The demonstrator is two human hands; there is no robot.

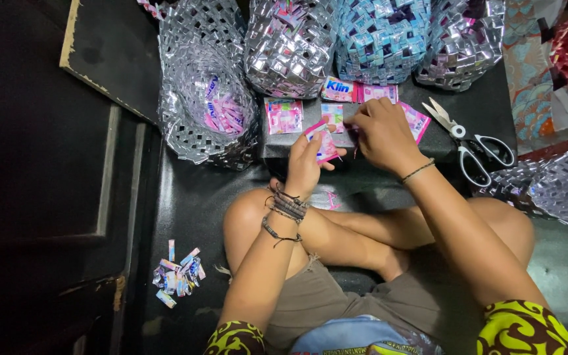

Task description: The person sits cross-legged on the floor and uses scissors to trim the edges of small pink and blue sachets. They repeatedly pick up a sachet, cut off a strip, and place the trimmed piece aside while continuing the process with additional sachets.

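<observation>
My left hand (305, 163) pinches a small pink sachet wrapper (323, 143) at the near edge of a low dark board (442, 141). Just to the right, my right hand (381, 131) rests fingers-down on the board, pressing or gripping another flat pink wrapper (417, 121); whether it holds it I cannot tell. More cut pink wrappers lie flat on the board: one large (284, 116), one small (332, 114), and two at the back (360, 91). I sit cross-legged behind the board.
White-and-black scissors (468, 141) lie open on the board's right side. Woven foil baskets (290, 46) stand along the back; an open one (198, 85) at left holds pink wrappers. A pile of folded strips (177, 275) lies on the floor, left. A woven piece (553, 187) sits right.
</observation>
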